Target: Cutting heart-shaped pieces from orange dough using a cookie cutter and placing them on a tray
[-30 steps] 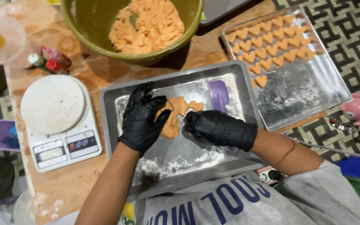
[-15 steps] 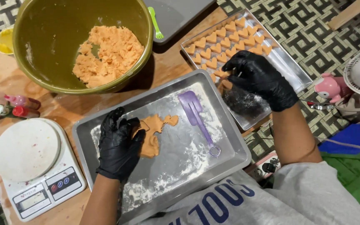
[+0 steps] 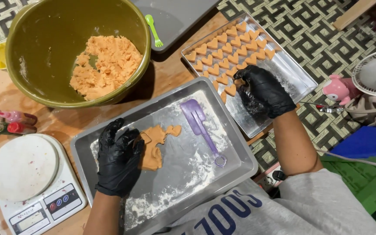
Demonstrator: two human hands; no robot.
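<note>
Right hand [image 3: 263, 89], black-gloved, fingertips pinched on one heart-shaped dough piece [image 3: 239, 82] just beside the rows on the far tray [image 3: 299, 78]; left hand [image 3: 119, 159] flat, holding nothing, pressing the dough sheet [image 3: 153, 146] beside it; risk: pinching could deform the soft heart.

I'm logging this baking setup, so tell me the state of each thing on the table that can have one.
Left hand: gloved, resting on the flattened dough.
Right hand: gloved, setting a heart-shaped piece down.
Far tray: partly filled with heart pieces in rows.
Near tray: floured.
Green bowl: partly full of orange dough.
Purple spatula: lying flat, unheld.
Kitchen scale: nothing on its platform.
</note>
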